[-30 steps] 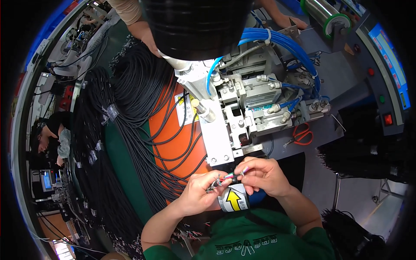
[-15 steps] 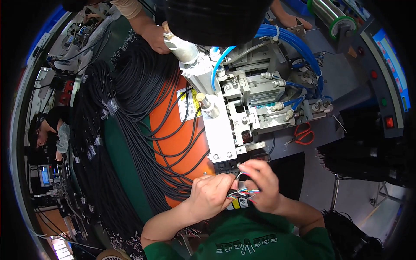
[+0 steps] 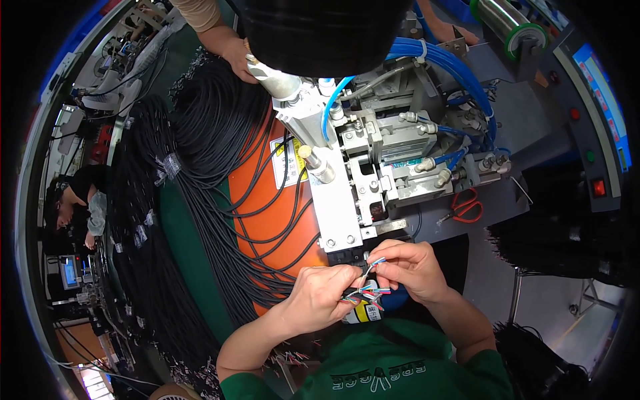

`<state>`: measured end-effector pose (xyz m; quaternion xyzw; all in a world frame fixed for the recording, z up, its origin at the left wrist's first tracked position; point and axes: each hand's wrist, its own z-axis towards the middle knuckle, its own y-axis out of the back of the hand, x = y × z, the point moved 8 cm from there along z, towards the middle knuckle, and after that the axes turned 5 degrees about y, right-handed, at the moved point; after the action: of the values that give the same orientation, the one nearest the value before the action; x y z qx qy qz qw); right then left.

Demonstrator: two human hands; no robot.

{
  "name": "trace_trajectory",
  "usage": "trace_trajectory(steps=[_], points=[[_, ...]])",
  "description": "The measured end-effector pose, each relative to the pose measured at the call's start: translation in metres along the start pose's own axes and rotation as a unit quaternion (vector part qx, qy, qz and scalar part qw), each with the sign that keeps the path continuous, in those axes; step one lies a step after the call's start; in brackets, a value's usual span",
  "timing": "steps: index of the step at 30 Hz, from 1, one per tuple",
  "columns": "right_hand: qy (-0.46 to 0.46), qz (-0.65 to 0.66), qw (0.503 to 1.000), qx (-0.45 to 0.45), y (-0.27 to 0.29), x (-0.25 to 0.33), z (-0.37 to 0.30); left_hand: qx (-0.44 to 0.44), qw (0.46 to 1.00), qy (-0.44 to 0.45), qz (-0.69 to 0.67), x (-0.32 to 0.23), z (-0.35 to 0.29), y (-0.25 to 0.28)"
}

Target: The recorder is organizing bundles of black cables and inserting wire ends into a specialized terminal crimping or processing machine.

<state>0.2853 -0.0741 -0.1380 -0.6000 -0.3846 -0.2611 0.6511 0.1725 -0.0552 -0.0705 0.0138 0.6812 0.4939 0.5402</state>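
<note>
In front of the machine's near end, my left hand (image 3: 322, 293) is closed around several black cables whose stripped ends fan out past the fingers. Thin coloured wires (image 3: 375, 291), among them red, green, blue and white ones, spread from those ends. My right hand (image 3: 415, 272) pinches the tips of one cable's thin wires (image 3: 372, 265) between thumb and fingers. Both hands are close together, just below a dark block (image 3: 347, 257) at the foot of the metal machine (image 3: 337, 200).
Bundled black cables (image 3: 207, 193) lie on the left over an orange board (image 3: 293, 230). Red-handled scissors (image 3: 468, 205) rest right of the machine. A solder wire spool (image 3: 517, 30) and a control panel (image 3: 593, 133) stand farther right. Another person's hand (image 3: 238, 59) touches the far cables.
My right hand has shifted slightly right, its fingers now drawn together on the wire tips. My left hand keeps its hold on the cables. The view has moved slightly.
</note>
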Motion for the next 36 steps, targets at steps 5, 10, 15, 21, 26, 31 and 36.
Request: trace_trajectory(steps=[5, 10, 15, 21, 26, 31, 36], points=[[-0.027, -0.014, 0.999, 0.031, 0.003, 0.005, 0.004, 0.083, 0.995, 0.007, -0.046, 0.005, 0.003, -0.006], [0.004, -0.094, 0.994, 0.063, 0.002, 0.012, 0.007, 0.116, 0.990, 0.042, -0.066, 0.009, 0.005, -0.008], [0.073, -0.287, 0.954, 0.055, -0.003, 0.026, 0.007, 0.099, 0.993, 0.050, -0.043, 0.007, 0.003, -0.007], [-0.060, -0.140, 0.988, 0.014, 0.006, 0.007, 0.007, 0.075, 0.996, 0.036, 0.008, 0.000, 0.001, -0.010], [0.154, -0.456, 0.876, -0.013, -0.018, 0.031, 0.001, -0.026, 0.980, -0.023, 0.196, -0.016, -0.008, -0.011], [0.229, -0.594, 0.770, -0.056, -0.027, 0.043, -0.003, -0.060, 0.972, -0.016, 0.227, -0.015, -0.008, -0.003], [0.195, -0.567, 0.799, -0.044, -0.017, 0.035, 0.002, -0.036, 0.978, -0.026, 0.203, -0.011, -0.010, -0.006]])
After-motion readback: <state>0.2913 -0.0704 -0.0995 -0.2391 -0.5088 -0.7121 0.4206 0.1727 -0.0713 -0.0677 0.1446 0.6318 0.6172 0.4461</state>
